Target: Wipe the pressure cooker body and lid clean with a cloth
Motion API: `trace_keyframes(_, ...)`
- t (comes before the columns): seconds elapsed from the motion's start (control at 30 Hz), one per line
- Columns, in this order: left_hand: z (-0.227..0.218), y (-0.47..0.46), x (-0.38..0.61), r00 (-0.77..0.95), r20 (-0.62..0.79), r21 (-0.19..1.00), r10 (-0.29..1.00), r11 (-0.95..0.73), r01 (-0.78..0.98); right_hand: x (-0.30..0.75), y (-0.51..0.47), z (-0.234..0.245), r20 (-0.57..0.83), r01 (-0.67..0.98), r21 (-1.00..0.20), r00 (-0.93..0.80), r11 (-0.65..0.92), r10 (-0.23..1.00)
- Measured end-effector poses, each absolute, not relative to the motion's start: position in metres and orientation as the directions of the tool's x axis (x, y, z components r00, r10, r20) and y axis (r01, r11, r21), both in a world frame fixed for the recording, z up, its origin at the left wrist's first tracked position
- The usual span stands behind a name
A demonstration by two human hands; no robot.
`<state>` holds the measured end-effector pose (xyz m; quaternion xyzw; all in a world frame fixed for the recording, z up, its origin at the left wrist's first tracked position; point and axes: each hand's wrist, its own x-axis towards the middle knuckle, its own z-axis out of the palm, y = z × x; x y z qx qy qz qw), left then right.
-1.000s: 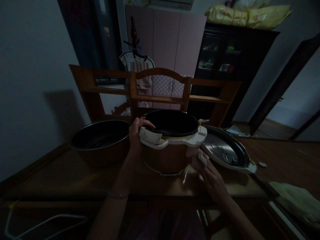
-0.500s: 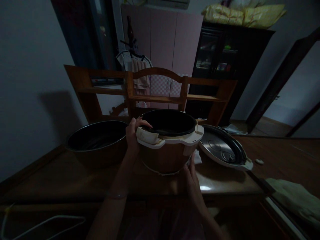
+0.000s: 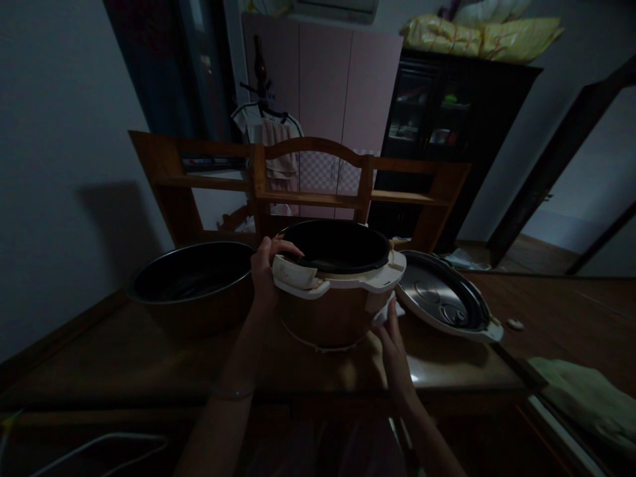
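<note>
A brown cooker pot [image 3: 328,311] with a white rim and a dark inner bowl stands on the wooden table [image 3: 124,358] in front of me. My left hand [image 3: 265,271] is closed round its left rim and white handle, fingers over the edge. My right hand [image 3: 392,341] presses a small white cloth [image 3: 385,311] against the pot's right side under the right handle. The cooker's lid [image 3: 444,298] lies upside down just right of the pot.
A large dark metal bowl [image 3: 191,281] sits left of the pot. A wooden chair back [image 3: 311,175] and shelf frame stand behind the table. A pale cloth [image 3: 586,397] lies low at the right, a white hanger [image 3: 89,447] at bottom left.
My right hand with the white cloth moved from the lid's edge to the pot's lower right side, then a little upward under the handle. My left hand kept its hold on the rim.
</note>
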<state>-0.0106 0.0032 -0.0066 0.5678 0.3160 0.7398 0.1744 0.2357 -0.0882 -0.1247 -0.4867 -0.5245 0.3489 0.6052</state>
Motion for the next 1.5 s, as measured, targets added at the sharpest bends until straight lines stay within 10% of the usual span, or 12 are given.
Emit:
trace_keyframes(0.7,-0.008,0.004,-0.012,-0.282,0.729,0.672,0.624,-0.731,0.119,0.195,-0.166,-0.123,0.214,-0.028,-0.973,0.246,0.227,0.945)
trace_keyframes(0.97,-0.009,0.007,-0.012,-0.29,0.714,0.684,0.637,-0.722,0.1,0.215,-0.138,-0.081,0.458,0.239,-0.886,0.311,0.398,0.833)
trace_keyframes(1.5,-0.007,0.005,-0.01,-0.318,0.716,0.679,0.622,-0.726,0.108,0.169,-0.146,-0.107,0.489,0.382,-0.83,0.147,0.407,0.86)
